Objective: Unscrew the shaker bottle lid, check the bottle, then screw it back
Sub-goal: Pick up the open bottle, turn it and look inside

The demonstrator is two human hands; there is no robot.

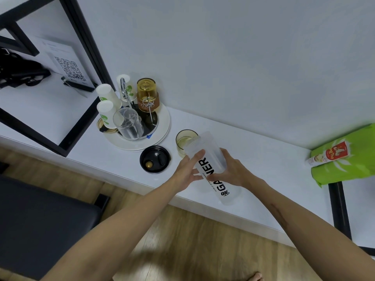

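Observation:
A translucent white shaker bottle (pixel 209 157) with black lettering is held tilted above the white counter, its open mouth pointing away from me. My left hand (pixel 187 172) grips its left side and my right hand (pixel 231 173) wraps its right side. The black screw lid (pixel 155 159) lies apart on the counter to the left of the bottle, inner side up, with a small gold ball in it.
A glass of yellowish liquid (pixel 183 141) stands just behind the bottle. A round white tray (pixel 164 126) holds paper cups, an upturned clear glass and an amber glass. A green bag (pixel 345 163) lies at right. A dark seat (pixel 40 220) is lower left.

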